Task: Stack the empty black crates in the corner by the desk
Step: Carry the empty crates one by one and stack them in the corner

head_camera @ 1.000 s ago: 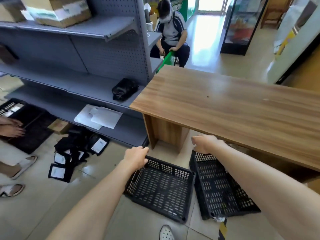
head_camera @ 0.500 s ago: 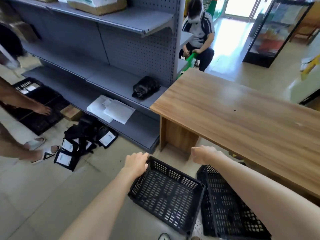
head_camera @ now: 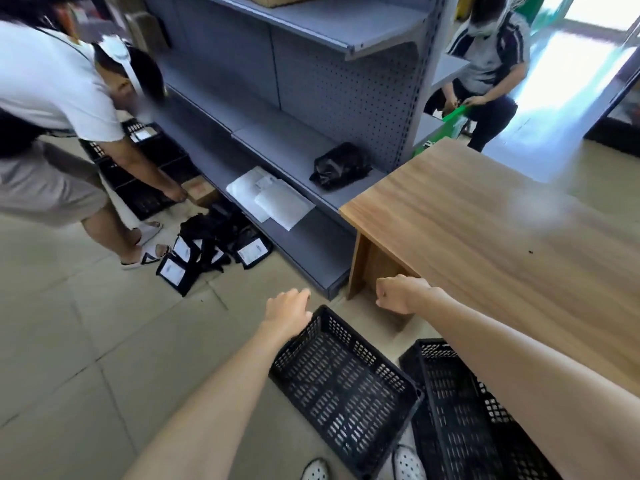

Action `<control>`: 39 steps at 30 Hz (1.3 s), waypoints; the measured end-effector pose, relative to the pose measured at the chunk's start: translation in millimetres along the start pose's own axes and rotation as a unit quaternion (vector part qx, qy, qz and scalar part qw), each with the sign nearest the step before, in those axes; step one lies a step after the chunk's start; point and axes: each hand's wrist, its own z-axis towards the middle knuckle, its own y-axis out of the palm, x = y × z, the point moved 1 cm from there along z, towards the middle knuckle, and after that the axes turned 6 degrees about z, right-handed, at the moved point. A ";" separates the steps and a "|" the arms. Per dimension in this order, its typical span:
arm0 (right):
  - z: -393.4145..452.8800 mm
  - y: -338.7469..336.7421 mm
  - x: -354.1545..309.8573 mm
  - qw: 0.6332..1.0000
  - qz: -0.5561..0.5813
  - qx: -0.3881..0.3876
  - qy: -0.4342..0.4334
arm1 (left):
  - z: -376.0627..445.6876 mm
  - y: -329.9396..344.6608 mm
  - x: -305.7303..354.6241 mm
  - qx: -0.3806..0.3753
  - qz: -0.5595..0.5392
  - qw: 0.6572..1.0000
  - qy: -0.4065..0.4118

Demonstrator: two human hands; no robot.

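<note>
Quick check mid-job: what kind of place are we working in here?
Probably a small shop being stocked or cleared: grey pegboard retail shelving, a glass-fronted display cabinet by the bright entrance, and a wooden desk like a counter.

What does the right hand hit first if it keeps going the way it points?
Probably the wooden desk's side panel: the right hand, a fist holding nothing, points left and away just in front of it. Depth is unclear; it may pass in front toward the grey shelf base.

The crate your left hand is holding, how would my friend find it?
Find the wooden desk. On the floor by its corner lie two black crates. It is the left crate, tipped up, its far corner gripped by the left hand; the right crate goes untouched.
</note>
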 end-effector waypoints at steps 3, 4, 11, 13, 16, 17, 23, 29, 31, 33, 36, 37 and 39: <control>17.9 9.2 18.4 0.999 -0.006 -0.032 -0.025 | -6.9 23.8 2.1 -0.033 -0.006 0.997 -0.070; 23.3 12.2 26.7 0.998 -0.011 -0.042 -0.034 | -8.7 29.9 7.0 -0.044 -0.014 0.995 -0.094; 53.7 51.7 78.0 0.990 -0.055 -0.107 -0.068 | -6.7 65.9 79.7 -0.040 -0.170 0.966 -0.189; 61.5 63.7 77.1 0.989 -0.048 -0.114 -0.083 | -5.8 77.8 94.1 -0.027 -0.188 0.959 -0.210; 73.6 88.6 66.6 0.986 -0.024 -0.125 -0.110 | -7.8 106.1 102.5 -0.031 -0.205 0.946 -0.249; 77.9 99.7 64.2 0.985 -0.016 -0.128 -0.118 | -9.1 117.5 101.8 -0.037 -0.212 0.941 -0.263; 112.8 159.3 84.8 0.985 -0.013 -0.140 -0.104 | -1.2 187.2 90.8 -0.054 -0.251 0.911 -0.323; 162.2 228.6 107.8 0.989 0.003 -0.140 -0.051 | 10.9 265.3 77.1 -0.062 -0.301 0.884 -0.353; 178.5 254.2 110.7 0.989 0.006 -0.140 -0.042 | 12.3 295.2 71.4 -0.068 -0.325 0.868 -0.369; 195.8 282.3 114.7 0.990 0.017 -0.139 -0.032 | 12.2 327.9 67.1 -0.064 -0.363 0.847 -0.382; 220.4 321.0 121.6 0.988 0.041 -0.149 -0.009 | 15.8 378.0 61.3 -0.063 -0.424 0.805 -0.411; 228.1 332.8 124.4 0.987 0.046 -0.151 0.000 | 18.2 393.3 60.2 -0.066 -0.441 0.788 -0.424; 243.2 353.6 128.6 0.987 0.051 -0.152 0.018 | 25.1 421.4 58.4 -0.074 -0.472 0.751 -0.456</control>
